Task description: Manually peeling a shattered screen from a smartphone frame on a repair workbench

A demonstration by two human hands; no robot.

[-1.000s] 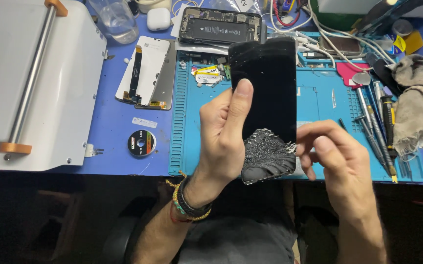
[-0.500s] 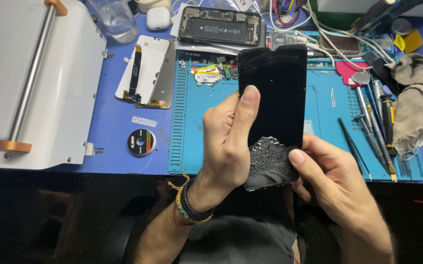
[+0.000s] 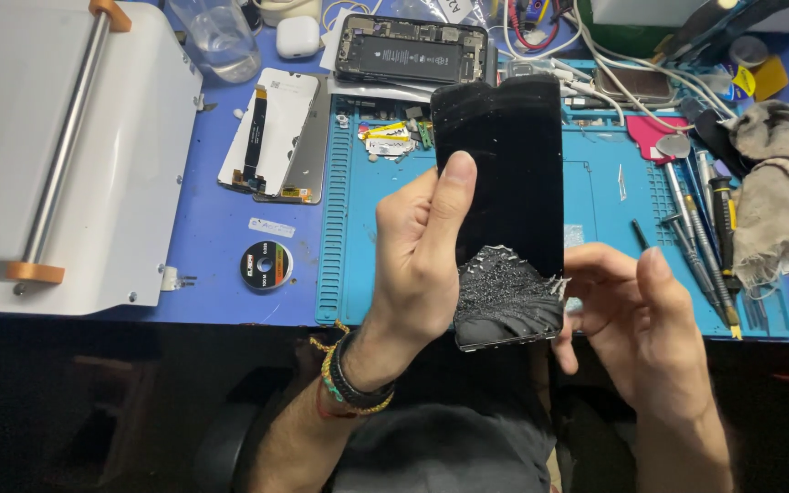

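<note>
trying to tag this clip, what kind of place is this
Most likely a phone repair bench: the left hand holds a cracked phone screen over a blue repair mat, with an opened phone and screwdrivers nearby.

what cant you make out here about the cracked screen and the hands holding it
Head view only:
- Back of the cracked screen: faces away.
- Left hand fingers: hidden behind the panel.
- Right hand grip: fingertips curl behind the shattered corner, so contact is unclear.
- Tools on the blue mat: too small to identify.

One cracked phone screen [image 3: 504, 183], two hands (left [image 3: 422, 256], right [image 3: 636, 329]), one opened phone [image 3: 411, 50], one tape roll [image 3: 266, 266].
</note>
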